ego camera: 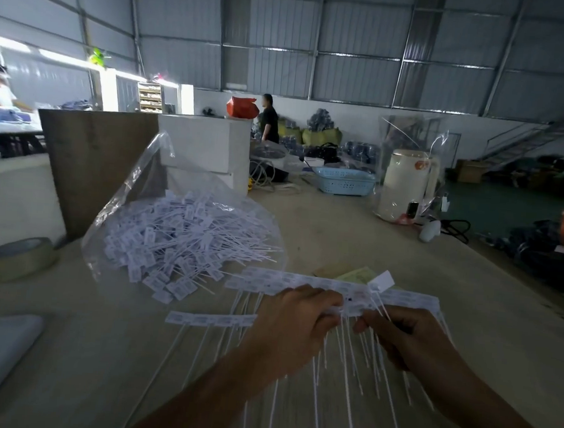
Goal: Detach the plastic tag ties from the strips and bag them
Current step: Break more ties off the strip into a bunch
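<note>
A clear plastic bag (130, 198) lies open on the table at centre left, holding a heap of loose white tag ties (177, 239). Long white strips of joined tag ties (288, 282) lie in front of me, their thin tails trailing toward me. My left hand (296, 319) grips one strip at its header. My right hand (396, 331) pinches a single tag tie (381, 284) that sticks up from the strip, its flat head tilted upward. Another short strip (208, 319) lies flat to the left of my left hand.
A roll of tape (17, 257) sits at the left edge. A brown board (92, 165) and white boxes (208, 144) stand behind the bag. Farther back are a blue basket (344, 181) and a white kettle (404, 186). People work in the background.
</note>
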Demonstrator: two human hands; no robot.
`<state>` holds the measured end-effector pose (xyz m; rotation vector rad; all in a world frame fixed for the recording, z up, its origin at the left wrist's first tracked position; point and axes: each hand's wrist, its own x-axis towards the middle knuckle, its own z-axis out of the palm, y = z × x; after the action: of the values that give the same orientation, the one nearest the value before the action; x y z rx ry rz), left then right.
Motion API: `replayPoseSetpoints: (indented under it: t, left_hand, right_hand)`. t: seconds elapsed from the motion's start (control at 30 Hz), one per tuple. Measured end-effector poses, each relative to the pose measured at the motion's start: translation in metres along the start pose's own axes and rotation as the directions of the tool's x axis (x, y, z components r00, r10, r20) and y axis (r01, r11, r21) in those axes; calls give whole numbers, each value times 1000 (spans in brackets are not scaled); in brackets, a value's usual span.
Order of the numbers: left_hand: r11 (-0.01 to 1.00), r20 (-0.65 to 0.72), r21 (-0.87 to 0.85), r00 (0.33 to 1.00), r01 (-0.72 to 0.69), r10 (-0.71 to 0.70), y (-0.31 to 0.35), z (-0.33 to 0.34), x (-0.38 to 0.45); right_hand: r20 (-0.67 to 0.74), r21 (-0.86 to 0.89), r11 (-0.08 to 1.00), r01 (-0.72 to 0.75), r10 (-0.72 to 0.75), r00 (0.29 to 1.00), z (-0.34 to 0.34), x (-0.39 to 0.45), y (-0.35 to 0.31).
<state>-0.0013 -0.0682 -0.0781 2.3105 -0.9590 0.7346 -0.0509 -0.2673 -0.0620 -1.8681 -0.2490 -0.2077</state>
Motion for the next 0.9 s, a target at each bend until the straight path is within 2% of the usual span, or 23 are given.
replayPoseSetpoints:
  t: [0.17,0.33,0.47,0.7,0.9]
  left_hand:
    - [1000,16,-17,1000,5,-5,-1,2,0]
    - [1000,26,-4,1000,9,-9,0,2,-1]
    - [999,-15,35,1000,-3,3,2,2,0]
    - [998,-59,59,998,-13,17,8,-1,4]
    - [996,-58,69,996,-56,60,9,2,2]
  right_hand:
    - [7,23,1000,-16,16,1000,1,1,6]
    - [-10,-140,986,91,-93,996,1,3,12]
    - [-47,-250,963,105,-120,992,-1,5,17]
    - [-55,-142,988,65,-73,996,-1,5,10]
    - [-81,-166,974,151,-166,983,-4,2,8]
